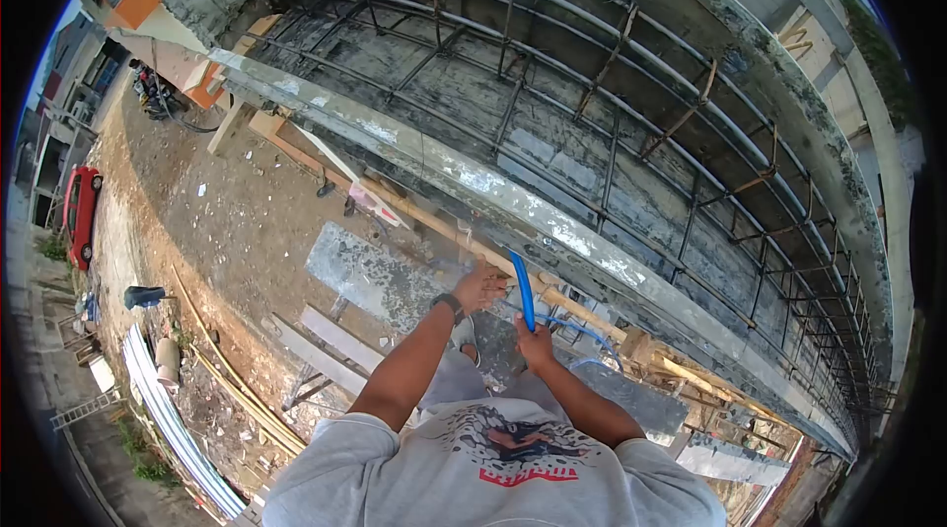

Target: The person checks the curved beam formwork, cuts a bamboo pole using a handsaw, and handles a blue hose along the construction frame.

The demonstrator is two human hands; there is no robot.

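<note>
My right hand (536, 342) is closed around the lower part of a short, thick piece of blue hose (523, 292). Its upper end leans against the side of a long formwork beam (464, 172). A thinner blue line (582, 328) curves away to the right of that hand; whether it joins the hose I cannot tell. My left hand (480, 287), with a dark watch on the wrist, is held with fingers stretched out just left of the hose, apart from it. Behind both hands runs a wooden pole (434, 223) under the beam.
Beyond the beam lies a trough with a rebar cage (513, 63). Scaffold planks (370, 275) are below me, over rubble-strewn ground. Corrugated sheets (163, 418) and bamboo poles (237, 389) lie at lower left. A red car (81, 216) and a motorbike (153, 91) stand farther off.
</note>
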